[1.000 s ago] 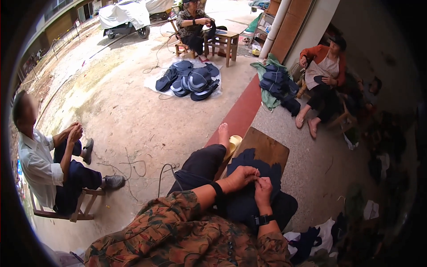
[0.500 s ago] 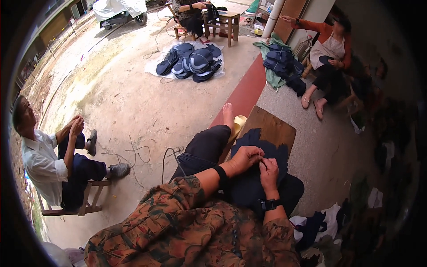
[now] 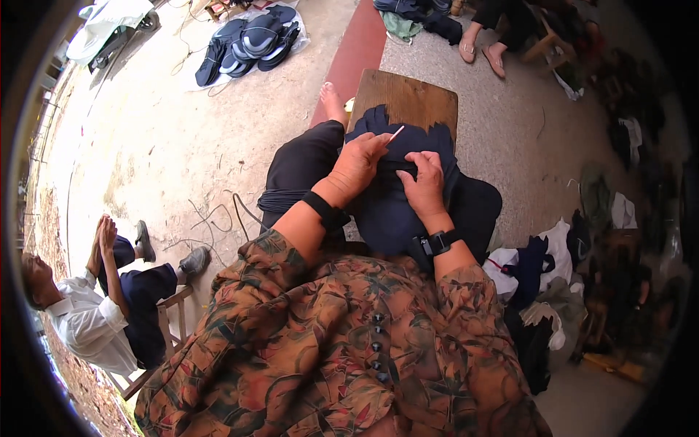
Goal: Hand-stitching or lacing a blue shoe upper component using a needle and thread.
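Note:
My left hand (image 3: 360, 162) is closed around a thin pale stick (image 3: 396, 134), whose tip sticks out past the fingers to the upper right. Facing it, my right hand (image 3: 426, 177) has its thumb and bent forefinger apart, with nothing visible between them. Both hands are over dark navy cloth (image 3: 386, 215), which covers my lap and reaches onto a wooden bench (image 3: 408, 95). The cloth's far edge looks jagged on the wood. What my left fingers hide of the stick I cannot see.
A person in a white shirt (image 3: 91, 328) sits at the left. Dark padded pieces (image 3: 251, 44) lie piled on a sheet at the far left. Loose cable (image 3: 207, 237) runs over the floor beside my leg. Heaped clothes (image 3: 542, 269) are at my right. Another person's feet (image 3: 480, 54) show at the far right.
My hands were together, fingertips meeting; now they are apart, the stick staying in the left. The view has tilted downward, so the bench and lap appear higher.

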Action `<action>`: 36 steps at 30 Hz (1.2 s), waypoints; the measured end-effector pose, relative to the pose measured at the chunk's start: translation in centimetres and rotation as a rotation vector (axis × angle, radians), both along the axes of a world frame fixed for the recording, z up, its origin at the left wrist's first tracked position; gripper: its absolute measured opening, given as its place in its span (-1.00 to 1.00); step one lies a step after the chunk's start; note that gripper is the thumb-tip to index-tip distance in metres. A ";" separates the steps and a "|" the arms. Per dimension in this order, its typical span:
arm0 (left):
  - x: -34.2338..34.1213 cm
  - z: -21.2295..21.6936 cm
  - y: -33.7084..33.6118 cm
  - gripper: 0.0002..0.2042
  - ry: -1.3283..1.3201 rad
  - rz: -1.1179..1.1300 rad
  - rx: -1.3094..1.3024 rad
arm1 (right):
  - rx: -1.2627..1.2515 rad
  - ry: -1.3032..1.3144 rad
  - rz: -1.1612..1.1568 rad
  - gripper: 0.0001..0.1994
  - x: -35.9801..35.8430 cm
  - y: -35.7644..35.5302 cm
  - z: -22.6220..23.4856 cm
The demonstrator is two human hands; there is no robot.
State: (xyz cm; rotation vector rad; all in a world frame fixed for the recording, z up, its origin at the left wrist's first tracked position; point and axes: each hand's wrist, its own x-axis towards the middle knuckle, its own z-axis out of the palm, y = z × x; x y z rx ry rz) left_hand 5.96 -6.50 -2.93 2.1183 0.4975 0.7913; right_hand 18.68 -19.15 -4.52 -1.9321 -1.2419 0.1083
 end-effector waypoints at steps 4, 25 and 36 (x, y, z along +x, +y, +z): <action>-2.5 0.8 1.0 -0.75 0.127 -0.040 0.005 | -0.006 -0.041 0.001 -0.62 0.1 -0.3 -0.1; -5.8 2.0 1.0 -0.76 0.391 -0.108 -0.102 | -0.076 -0.037 0.112 -0.64 -1.0 -0.2 0.7; -3.9 2.6 5.1 -0.78 0.306 -0.421 0.132 | -0.133 -0.083 0.129 -0.64 -0.2 -0.3 2.2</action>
